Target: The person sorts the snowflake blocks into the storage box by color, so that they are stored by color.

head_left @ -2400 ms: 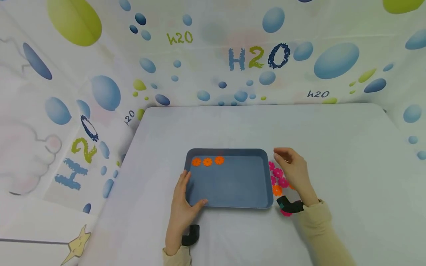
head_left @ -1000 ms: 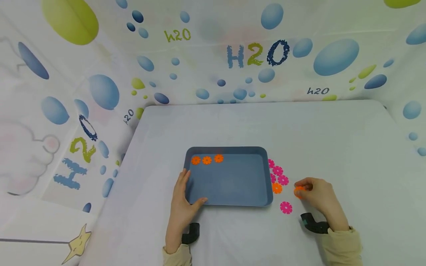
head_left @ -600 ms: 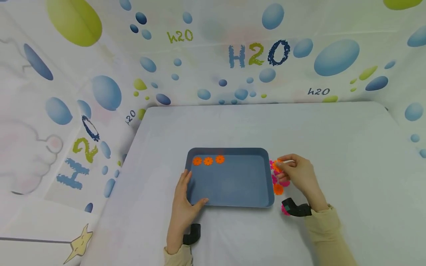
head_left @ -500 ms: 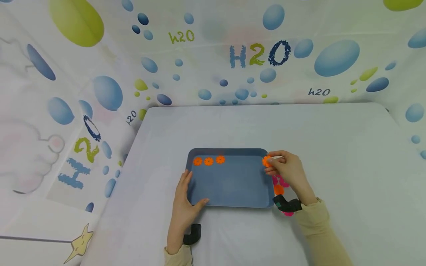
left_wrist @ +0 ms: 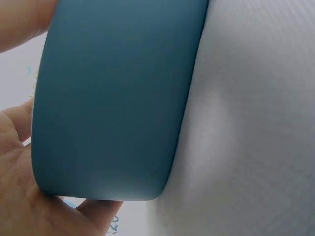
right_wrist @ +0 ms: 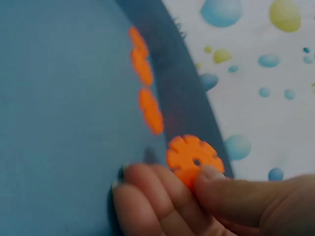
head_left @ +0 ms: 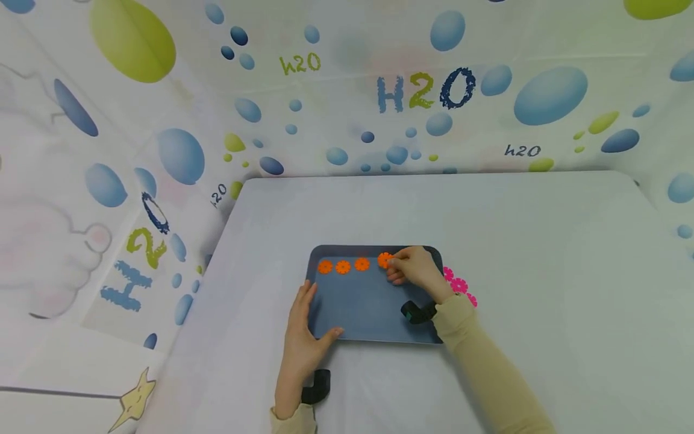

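Observation:
A shallow blue-grey tray (head_left: 374,342) lies on the white table. My left hand (head_left: 303,337) grips its near left corner, fingers at the left rim and thumb over the near rim; the left wrist view shows the tray's outer wall (left_wrist: 113,108) close up. Over the tray's far part, my right hand (head_left: 417,271) pinches an orange flower-shaped disc with notched edges and a centre hole (right_wrist: 194,157) between thumb and finger, tilted up from the tray floor. Left of it, three similar orange discs (head_left: 343,267) lie in a row along the far wall.
Several pink notched discs (head_left: 458,285) lie on the table just right of the tray, partly behind the right forearm. White cloth with blue and green drops (head_left: 444,30) hangs behind and left of the table. Each wrist wears a black camera mount (head_left: 317,386).
My right hand picked an orange disc off the table right of the tray and carried it left over the tray, beside the row. My left hand stays at the tray's corner.

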Tool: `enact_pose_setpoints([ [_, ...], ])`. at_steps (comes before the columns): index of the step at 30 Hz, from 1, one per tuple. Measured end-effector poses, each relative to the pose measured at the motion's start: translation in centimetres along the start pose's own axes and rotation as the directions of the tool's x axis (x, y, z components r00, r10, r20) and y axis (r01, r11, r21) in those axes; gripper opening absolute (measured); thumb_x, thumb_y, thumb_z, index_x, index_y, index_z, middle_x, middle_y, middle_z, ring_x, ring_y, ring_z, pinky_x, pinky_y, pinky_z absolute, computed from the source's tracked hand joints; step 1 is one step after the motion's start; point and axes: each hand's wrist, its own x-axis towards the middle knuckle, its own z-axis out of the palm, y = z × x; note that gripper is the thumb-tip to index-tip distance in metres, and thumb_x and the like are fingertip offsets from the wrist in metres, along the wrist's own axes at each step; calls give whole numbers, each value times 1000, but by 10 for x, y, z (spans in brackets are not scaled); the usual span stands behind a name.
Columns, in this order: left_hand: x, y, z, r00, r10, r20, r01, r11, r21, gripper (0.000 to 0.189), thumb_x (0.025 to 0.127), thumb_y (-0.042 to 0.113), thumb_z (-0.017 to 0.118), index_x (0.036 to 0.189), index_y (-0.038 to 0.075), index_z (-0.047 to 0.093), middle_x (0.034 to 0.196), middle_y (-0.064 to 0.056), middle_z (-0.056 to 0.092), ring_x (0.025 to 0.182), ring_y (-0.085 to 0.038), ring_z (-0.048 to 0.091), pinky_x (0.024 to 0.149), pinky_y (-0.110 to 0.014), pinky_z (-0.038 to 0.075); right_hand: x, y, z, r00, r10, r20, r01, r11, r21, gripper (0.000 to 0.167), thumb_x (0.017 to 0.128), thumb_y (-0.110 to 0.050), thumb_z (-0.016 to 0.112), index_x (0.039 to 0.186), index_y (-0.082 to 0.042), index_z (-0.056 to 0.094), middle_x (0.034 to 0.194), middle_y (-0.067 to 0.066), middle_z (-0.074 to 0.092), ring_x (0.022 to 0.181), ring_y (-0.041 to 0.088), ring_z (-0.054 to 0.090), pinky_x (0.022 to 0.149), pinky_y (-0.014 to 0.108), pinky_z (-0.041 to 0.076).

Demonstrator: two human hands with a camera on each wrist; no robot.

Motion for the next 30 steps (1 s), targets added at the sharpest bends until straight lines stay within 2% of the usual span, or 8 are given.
enact_pose_setpoints([
  [6,-1,-1,0,1000,4,-2,-4,1000,10,95,71,15,85,150,8,33,158,-18,26,145,-44,22,109,-63,29,5,0,1,997,43,67,-39,997,-70,26,99,-11,53,107,11,66,80,14,72,63,13,69,63,28,59],
  [12,0,-2,0,1000,21,-9,-21,1000,11,96,71,15,85,150,7,33,158,-19,26,144,-44,23,108,-63,29,9,-1,0,997,77,26,-74,989,-126,26,97,-20,59,89,4,66,71,10,69,56,11,66,60,27,58],
  [15,0,-3,0,1000,21,-4,-21,1000,8,95,71,16,85,150,7,33,158,-19,26,144,-44,23,108,-63,29,5,1,-4,1000,27,2,-27,989,-148,33,97,-28,58,81,0,61,71,9,68,57,12,66,61,28,58],
  [18,-1,-2,0,1000,20,-5,-20,1000,6,96,71,17,86,150,7,33,158,-19,27,144,-44,23,108,-64,29,-5,1,-13,994,-100,-34,96,988,-117,36,99,-33,55,85,0,61,81,13,71,69,18,70,68,31,59],
  [20,-1,-2,0,1000,15,-6,-15,1000,2,96,71,17,86,150,7,33,158,-19,26,145,-44,22,109,-63,29,-11,1,-21,978,-195,-74,189,979,-77,35,100,-32,53,95,1,64,93,17,72,81,23,72,76,33,59],
  [23,0,0,0,1000,1,-5,-1,1000,-2,95,71,16,85,150,7,33,159,-18,26,145,-44,21,110,-63,28,-28,0,-37,942,-307,-136,303,952,-47,36,101,-29,51,110,3,62,109,22,69,97,28,71,85,32,57],
  [26,1,2,0,1000,-10,2,10,1000,-4,94,72,16,85,150,7,33,159,-18,26,145,-43,21,110,-62,27,-47,8,-51,919,-344,-190,342,939,-48,37,101,-28,50,117,4,59,116,24,66,102,25,70,87,25,55],
  [30,1,3,0,1000,-11,5,11,1000,3,94,72,16,85,150,6,33,158,-19,26,145,-43,21,110,-62,28,-72,30,-62,925,-311,-219,292,949,-115,36,101,-30,51,120,-1,59,119,20,66,105,23,69,86,15,52],
])
